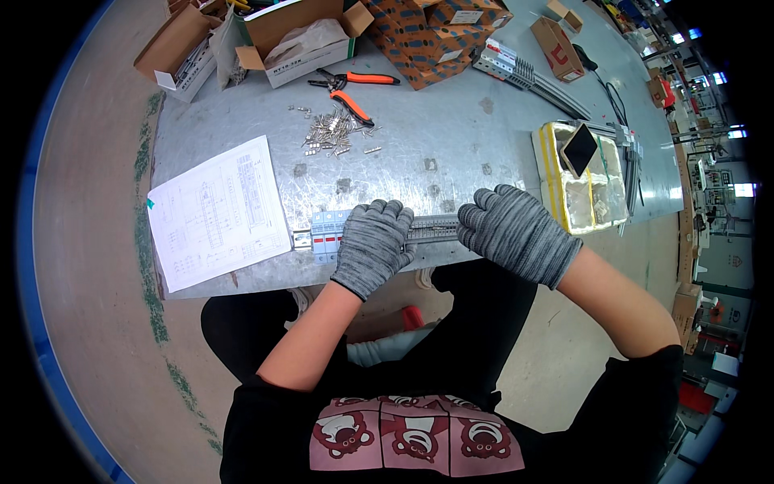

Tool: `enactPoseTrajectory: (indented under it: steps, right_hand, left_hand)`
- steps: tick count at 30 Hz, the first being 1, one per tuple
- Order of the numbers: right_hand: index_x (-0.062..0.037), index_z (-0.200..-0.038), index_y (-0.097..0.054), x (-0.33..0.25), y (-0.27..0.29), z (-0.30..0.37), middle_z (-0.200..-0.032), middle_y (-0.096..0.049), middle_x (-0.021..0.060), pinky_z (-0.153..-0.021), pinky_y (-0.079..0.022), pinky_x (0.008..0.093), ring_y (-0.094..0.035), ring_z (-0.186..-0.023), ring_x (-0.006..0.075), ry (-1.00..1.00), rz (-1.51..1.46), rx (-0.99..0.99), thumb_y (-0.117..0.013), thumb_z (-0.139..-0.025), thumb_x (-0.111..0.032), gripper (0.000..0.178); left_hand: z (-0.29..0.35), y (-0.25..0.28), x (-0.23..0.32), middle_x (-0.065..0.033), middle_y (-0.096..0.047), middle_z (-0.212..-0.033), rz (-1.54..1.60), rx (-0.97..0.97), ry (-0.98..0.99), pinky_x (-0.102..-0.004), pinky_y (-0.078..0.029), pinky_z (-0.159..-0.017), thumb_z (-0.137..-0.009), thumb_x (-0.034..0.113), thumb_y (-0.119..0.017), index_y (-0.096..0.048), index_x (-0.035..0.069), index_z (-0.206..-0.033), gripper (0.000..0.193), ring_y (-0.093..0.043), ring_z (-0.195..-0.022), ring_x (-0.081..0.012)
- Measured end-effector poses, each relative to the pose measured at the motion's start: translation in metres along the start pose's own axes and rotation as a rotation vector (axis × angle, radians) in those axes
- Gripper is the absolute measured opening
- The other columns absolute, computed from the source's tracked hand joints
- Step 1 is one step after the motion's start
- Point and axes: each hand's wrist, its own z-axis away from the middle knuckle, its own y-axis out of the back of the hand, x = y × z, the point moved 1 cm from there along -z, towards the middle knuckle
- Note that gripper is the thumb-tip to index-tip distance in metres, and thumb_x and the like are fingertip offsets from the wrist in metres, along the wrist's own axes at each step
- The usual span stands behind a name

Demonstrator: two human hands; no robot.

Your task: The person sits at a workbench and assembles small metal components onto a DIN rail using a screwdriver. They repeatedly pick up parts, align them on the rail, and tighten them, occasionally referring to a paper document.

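Along the near edge of the metal table lies a rail assembly, with light blue-grey fuse holders (326, 239) with red marks at its left end. Further right on it sits a row of grey terminal blocks (434, 229). My left hand (372, 248), in a grey knit glove, is curled down over the assembly between the fuse holders and the terminal blocks. At the right end of the terminal row, my gloved right hand (518, 232) is closed with its fingers bent in. Whatever it grips there is hidden behind the fingers.
A printed drawing sheet (218, 211) lies on the left. Beyond the hands are a pile of small metal parts (334, 131) and an orange-handled wire stripper (352, 90). A yellow-banded white tray (556, 181) bears a phone (579, 151). Cardboard boxes (302, 44) and more rails (532, 79) stand farther back.
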Motion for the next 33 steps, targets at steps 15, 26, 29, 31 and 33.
enactPoseTrajectory:
  steps: [15,26,29,31,33]
  right_hand:
    - [-0.0124,-0.100,-0.069,0.000,0.004,-0.009,-0.095,-0.063,0.0065,-0.073,-0.054,0.0371,-0.064,-0.089,0.0229,0.025,-0.007,-0.120,-0.064,-0.085,-0.016,0.016]
    - [-0.0131,-0.118,-0.063,0.003,0.021,-0.012,-0.093,-0.062,0.0122,-0.072,-0.056,0.0417,-0.068,-0.087,0.0289,-0.251,-0.118,-0.385,-0.064,-0.081,-0.005,0.038]
    - [-0.0134,-0.119,-0.063,0.003,0.015,-0.007,-0.094,-0.062,0.0111,-0.073,-0.056,0.0412,-0.067,-0.088,0.0285,-0.223,-0.080,-0.296,-0.065,-0.080,-0.004,0.040]
    - [-0.0135,-0.117,-0.064,0.002,0.011,-0.004,-0.094,-0.061,0.0105,-0.072,-0.056,0.0407,-0.067,-0.088,0.0279,-0.192,-0.047,-0.236,-0.064,-0.080,-0.005,0.038]
    - [-0.0140,-0.115,-0.064,0.002,0.012,-0.002,-0.094,-0.060,0.0100,-0.070,-0.056,0.0400,-0.067,-0.088,0.0270,-0.171,0.004,-0.208,-0.064,-0.082,-0.006,0.034]
  left_hand:
    - [0.001,-0.001,-0.001,-0.0076,-0.061,-0.122,-0.011,0.021,-0.007,-0.0409,-0.043,-0.092,-0.078,0.045,-0.070,-0.062,0.010,-0.121,0.056,-0.057,-0.112,-0.0228]
    - [-0.002,0.006,0.002,-0.0074,-0.061,-0.123,-0.005,-0.030,0.007,-0.0402,-0.043,-0.093,-0.077,0.044,-0.070,-0.062,0.010,-0.121,0.057,-0.057,-0.113,-0.0226]
    - [0.000,0.002,0.000,-0.0074,-0.061,-0.123,-0.010,0.018,0.004,-0.0400,-0.043,-0.094,-0.077,0.044,-0.071,-0.062,0.010,-0.122,0.057,-0.057,-0.113,-0.0227]
    - [0.002,0.001,0.000,-0.0074,-0.061,-0.123,-0.012,0.015,0.007,-0.0399,-0.043,-0.094,-0.077,0.044,-0.071,-0.061,0.010,-0.122,0.057,-0.057,-0.113,-0.0228]
    - [0.000,0.004,0.001,-0.0074,-0.061,-0.124,-0.011,-0.015,0.017,-0.0398,-0.042,-0.094,-0.076,0.044,-0.071,-0.061,0.010,-0.122,0.058,-0.057,-0.114,-0.0229]
